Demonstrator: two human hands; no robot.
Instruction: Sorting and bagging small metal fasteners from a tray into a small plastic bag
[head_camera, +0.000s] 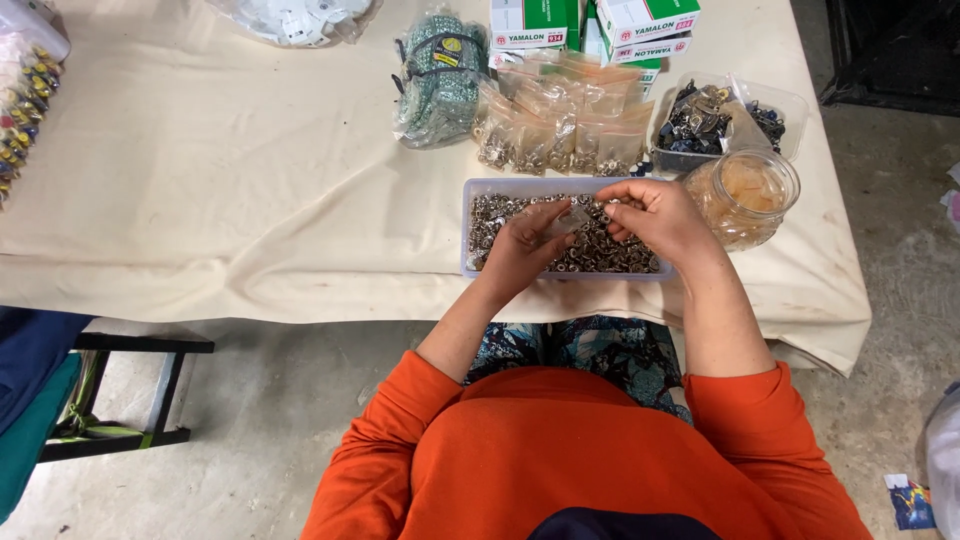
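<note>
Nearest: orange sleeves and bare forearms, reaching forward over the edge of the cream tablecloth (250, 200). Left hand (522, 250) and right hand (655, 215) met above the clear plastic tray (468, 225) of small silver metal rings (600, 250), both pinched on a small clear plastic bag (572, 220) held between them, just above the heap. Bag probably light, limp and slippery; best gripped at the open rim, both sides. Rings likely hard, tiny, prone to rolling. Just right of the tray: round clear jar (745, 195). Farther: filled small bags (560, 125), a tub of dark hardware (715, 120), then green-and-white boxes (590, 25).
</note>
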